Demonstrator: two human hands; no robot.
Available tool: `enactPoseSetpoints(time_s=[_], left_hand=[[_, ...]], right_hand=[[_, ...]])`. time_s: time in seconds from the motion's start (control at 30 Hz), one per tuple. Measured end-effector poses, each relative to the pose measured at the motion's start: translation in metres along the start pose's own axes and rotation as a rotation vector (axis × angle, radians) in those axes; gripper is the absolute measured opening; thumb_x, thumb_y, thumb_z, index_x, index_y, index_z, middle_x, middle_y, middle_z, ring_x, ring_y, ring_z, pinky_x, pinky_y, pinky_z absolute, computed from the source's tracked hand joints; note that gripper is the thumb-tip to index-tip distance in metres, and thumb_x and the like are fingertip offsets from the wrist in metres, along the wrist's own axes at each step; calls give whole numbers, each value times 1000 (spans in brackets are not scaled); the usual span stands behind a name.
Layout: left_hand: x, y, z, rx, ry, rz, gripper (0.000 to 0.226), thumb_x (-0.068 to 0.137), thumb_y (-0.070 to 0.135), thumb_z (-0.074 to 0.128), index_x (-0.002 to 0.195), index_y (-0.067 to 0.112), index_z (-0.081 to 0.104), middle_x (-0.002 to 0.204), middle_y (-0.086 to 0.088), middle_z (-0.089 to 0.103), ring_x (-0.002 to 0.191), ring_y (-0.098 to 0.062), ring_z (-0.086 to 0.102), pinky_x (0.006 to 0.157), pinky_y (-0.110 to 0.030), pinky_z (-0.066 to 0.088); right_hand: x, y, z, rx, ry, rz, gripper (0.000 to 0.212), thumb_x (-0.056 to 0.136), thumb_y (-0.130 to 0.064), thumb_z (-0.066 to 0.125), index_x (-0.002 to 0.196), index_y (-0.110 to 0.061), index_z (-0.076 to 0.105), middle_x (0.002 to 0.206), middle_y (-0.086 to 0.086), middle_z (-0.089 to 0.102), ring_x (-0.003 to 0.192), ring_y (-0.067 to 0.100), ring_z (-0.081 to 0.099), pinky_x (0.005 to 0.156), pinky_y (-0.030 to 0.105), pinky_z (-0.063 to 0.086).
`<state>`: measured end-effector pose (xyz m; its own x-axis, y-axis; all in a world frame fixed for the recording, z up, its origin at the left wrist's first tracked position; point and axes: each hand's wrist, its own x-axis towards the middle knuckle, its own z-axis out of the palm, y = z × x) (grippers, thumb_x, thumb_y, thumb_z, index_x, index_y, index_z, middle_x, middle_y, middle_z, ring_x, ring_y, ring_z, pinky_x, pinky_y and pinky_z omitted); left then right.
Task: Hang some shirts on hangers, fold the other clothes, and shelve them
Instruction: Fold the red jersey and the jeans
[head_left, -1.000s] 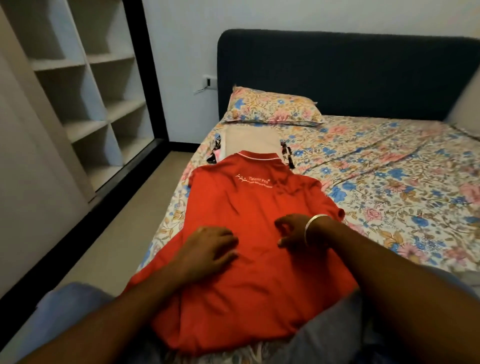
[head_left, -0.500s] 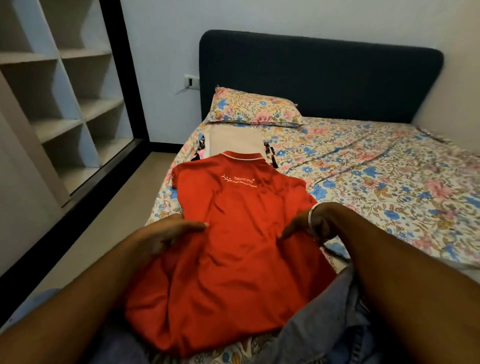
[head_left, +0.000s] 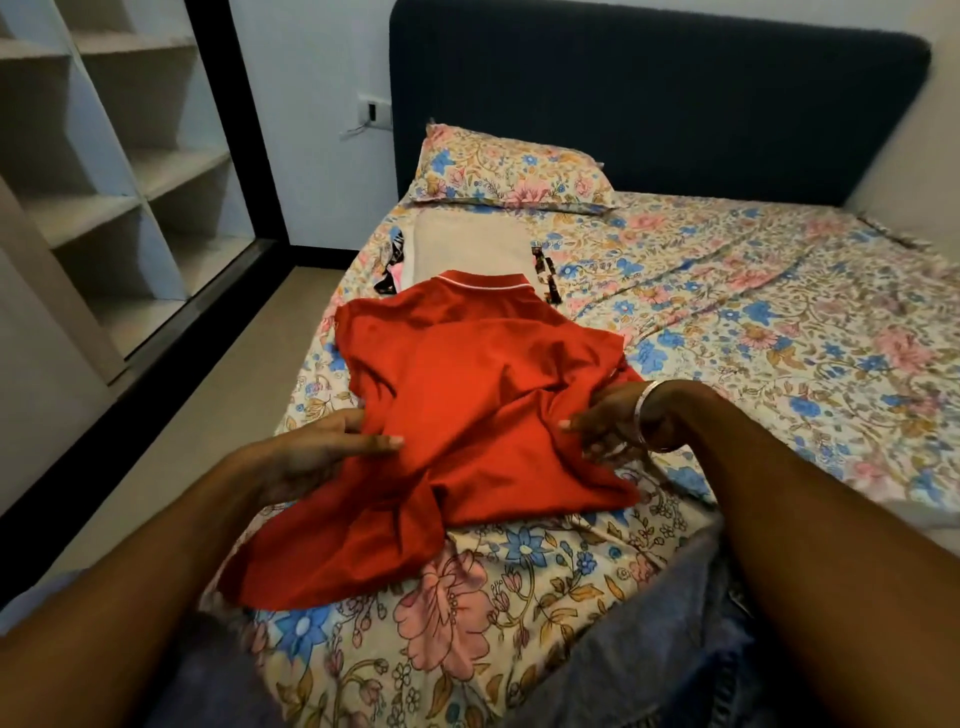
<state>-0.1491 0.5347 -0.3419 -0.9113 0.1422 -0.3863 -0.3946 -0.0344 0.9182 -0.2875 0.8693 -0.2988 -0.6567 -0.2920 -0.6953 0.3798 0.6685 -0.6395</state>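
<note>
Hands (head_left: 332, 452) — two — grip one red shirt (head_left: 483, 395).

Between my left hand (head_left: 317, 457) and right hand (head_left: 608, 426) the polo shirt (head_left: 467, 415) is plain red, its collar edged in white. Beyond it lies a beige folded cloth (head_left: 467, 249). The bedsheet (head_left: 753, 322) under my hands is cream with blue and pink flowers, matching the pillow (head_left: 509, 171). My right wrist's bangle (head_left: 643, 402) is silver. The headboard (head_left: 649, 114) ahead is dark navy.
</note>
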Motion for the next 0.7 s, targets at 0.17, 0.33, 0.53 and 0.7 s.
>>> enactPoseSetpoints(time_s=[0.17,0.33,0.53,0.7], left_hand=[[0,12,15,-321,148,239,64,70,37,90,120,3,69,116,-24,69,84,-28,74,79,-45,63],[-23,17,9,-99,90,-6,48,87,33,67,130,11,59,119,-15,73,102,-34,73,92,-49,58],[-49,34,9,-178,-292,-16,64,75,11,88,132,-1,61,124,-29,66,108,-42,68,90,-49,58],[-41,31,-14,-21,13,23,63,54,43,95,99,2,79,109,-24,73,91,-32,73,92,-50,58]], right_hand=[[-15,-22,-7,445,84,-308,15,92,-9,66,106,-3,65,85,10,75,71,22,72,64,35,61],[-26,-10,-25,714,195,-168,26,88,-19,73,107,-3,63,90,13,73,77,27,70,67,36,61],[-66,-28,-9,173,-113,-281,31,78,-3,75,109,-3,68,100,16,74,79,28,73,68,34,60],[-57,-25,-45,-127,239,-179,40,83,-21,79,114,1,68,111,21,71,100,35,69,88,40,57]])
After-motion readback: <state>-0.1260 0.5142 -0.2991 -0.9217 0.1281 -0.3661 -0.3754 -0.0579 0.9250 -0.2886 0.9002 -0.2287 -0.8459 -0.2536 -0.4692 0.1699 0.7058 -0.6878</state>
